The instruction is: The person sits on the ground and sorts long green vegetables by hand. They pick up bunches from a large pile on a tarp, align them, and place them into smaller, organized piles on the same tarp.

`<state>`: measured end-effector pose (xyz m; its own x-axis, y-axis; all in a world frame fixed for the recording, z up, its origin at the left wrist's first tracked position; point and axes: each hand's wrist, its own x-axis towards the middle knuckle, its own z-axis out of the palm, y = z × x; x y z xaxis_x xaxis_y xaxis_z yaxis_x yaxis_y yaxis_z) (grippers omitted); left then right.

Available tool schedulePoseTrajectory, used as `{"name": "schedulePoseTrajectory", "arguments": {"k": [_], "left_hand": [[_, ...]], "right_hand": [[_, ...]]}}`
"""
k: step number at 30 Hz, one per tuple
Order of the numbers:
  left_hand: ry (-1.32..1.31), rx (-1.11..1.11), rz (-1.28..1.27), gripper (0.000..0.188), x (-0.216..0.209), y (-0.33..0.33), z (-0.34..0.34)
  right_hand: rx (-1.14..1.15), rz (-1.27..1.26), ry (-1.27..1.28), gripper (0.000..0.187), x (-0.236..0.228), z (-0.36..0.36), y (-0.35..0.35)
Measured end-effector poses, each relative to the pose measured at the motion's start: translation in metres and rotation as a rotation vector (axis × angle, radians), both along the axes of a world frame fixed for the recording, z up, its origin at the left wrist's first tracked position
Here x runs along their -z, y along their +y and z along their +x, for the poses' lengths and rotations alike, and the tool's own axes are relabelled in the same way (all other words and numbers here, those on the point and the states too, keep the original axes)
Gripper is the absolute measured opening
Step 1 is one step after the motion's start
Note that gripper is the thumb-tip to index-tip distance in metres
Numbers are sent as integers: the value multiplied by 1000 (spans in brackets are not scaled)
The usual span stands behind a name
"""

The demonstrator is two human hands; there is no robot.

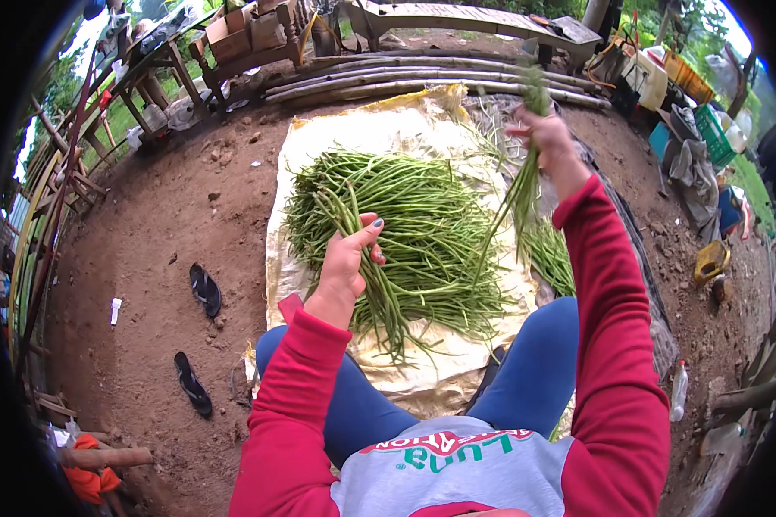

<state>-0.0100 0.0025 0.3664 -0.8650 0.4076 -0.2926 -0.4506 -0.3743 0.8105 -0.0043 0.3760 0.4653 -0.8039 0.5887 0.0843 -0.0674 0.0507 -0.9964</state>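
A large heap of green long beans point(435, 220) lies on a pale sack sheet point(388, 121) in front of my knees. Over the heap's near left part, my left hand point(345, 267) is closed round a small bunch of long beans point(383, 302), whose lower ends hang toward my lap. My right hand point(552, 146) is raised at the far right of the sheet, fingers wrapped round another bunch of long beans point(521, 196). That bunch stands upright, its top end smeared by motion and its lower ends dangling. Below it, a smaller pile of long beans point(550, 258) lies by my right knee.
Two dark flip-flops point(204, 290) lie on the dirt ground at left. Bamboo poles point(422, 82) and a wooden bench point(474, 21) stand beyond the sheet. At right are a green crate point(716, 136), a yellow container point(711, 261) and a plastic bottle point(679, 392).
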Motion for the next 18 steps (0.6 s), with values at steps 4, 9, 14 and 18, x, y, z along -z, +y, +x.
{"name": "schedulePoseTrajectory", "arguments": {"k": [4,9,14,18], "left_hand": [[12,6,71,37,-6,1,0],[46,101,152,26,-8,11,2],[139,250,98,34,2,46,28],[136,157,1,23,21,65,44]], "right_hand": [[-90,-135,9,63,-23,-1,16],[-244,-227,28,46,27,38,-74],[-236,-353,60,21,100,74,-146],[-219,-376,131,19,130,86,-187]]}}
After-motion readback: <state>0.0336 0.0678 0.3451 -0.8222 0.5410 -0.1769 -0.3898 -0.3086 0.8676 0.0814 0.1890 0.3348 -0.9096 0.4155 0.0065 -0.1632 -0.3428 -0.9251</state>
